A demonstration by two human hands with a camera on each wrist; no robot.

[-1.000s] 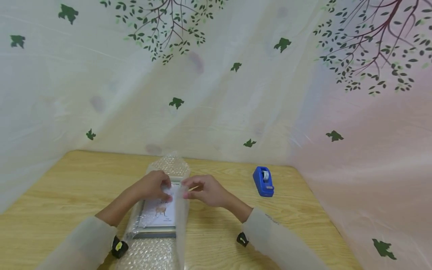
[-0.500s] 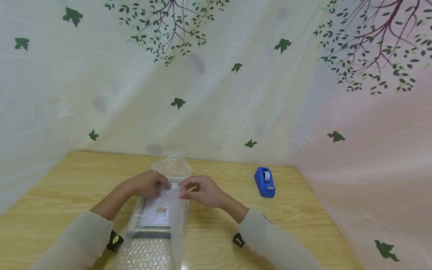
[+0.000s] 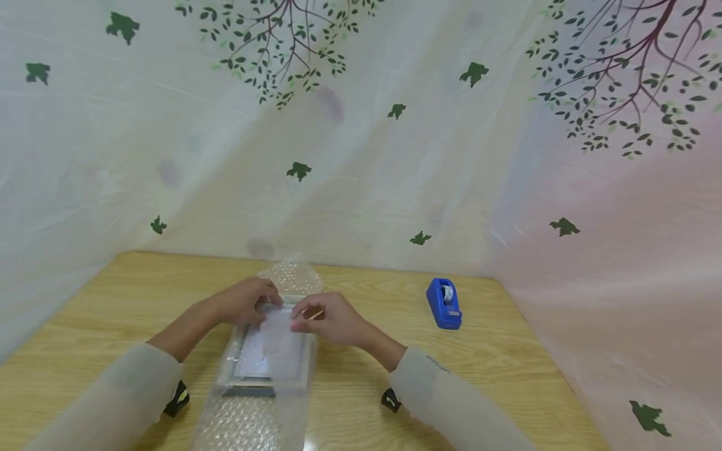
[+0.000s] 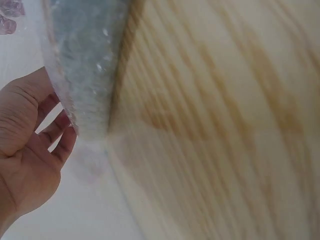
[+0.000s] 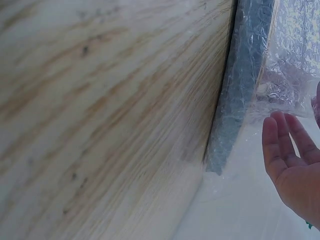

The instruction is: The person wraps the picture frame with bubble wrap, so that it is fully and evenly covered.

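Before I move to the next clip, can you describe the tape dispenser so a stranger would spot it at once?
Start at the wooden table and look toward its far right part, beyond the right hand. The tape dispenser stands there, apart from the bubble wrap. Its solid blue body with a pale roll sets it apart from the clear, bubbly wrap.
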